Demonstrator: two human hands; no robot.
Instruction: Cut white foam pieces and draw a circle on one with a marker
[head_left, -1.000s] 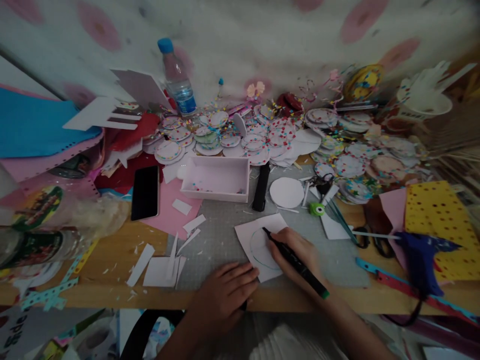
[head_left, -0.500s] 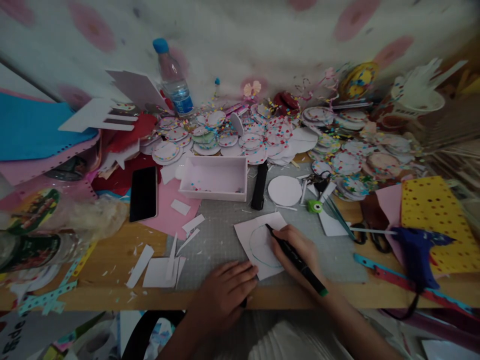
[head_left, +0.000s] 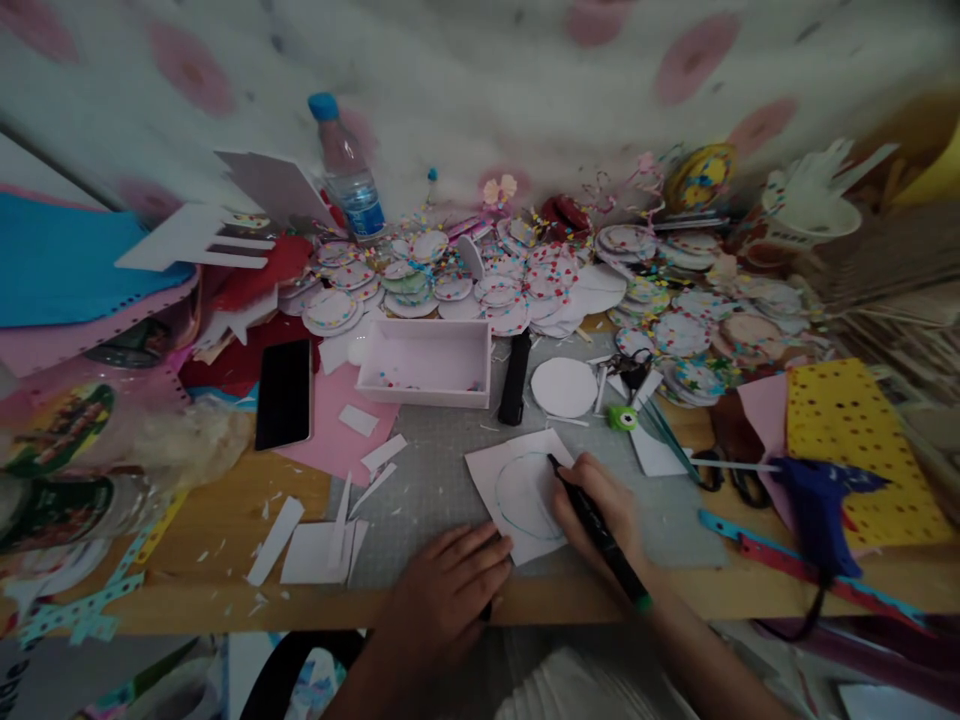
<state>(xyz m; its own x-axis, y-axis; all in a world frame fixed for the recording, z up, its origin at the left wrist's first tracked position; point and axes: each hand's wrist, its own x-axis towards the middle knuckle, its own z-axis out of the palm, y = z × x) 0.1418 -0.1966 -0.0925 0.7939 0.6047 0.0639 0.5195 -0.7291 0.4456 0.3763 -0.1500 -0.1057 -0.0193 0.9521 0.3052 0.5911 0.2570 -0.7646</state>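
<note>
The right hand (head_left: 600, 505) has its grip closed around a black marker pen with a green end (head_left: 596, 530), tip on a white paper square bearing a drawn circle (head_left: 517, 490). Left of that grip, the left hand (head_left: 450, 585) lies flat, fingers spread, pinning the paper's near corner to the grey cutting mat (head_left: 435, 480) on the tabletop.

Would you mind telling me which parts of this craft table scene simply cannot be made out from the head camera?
- Head view: the right part of the circle drawn on the white paper is hidden by the right hand and its black marker.
- Whatever the left hand presses at the table edge is covered by it.
- The water bottle label is blurred, too small to read.
- The blue paper is cut off by the left edge.
</note>
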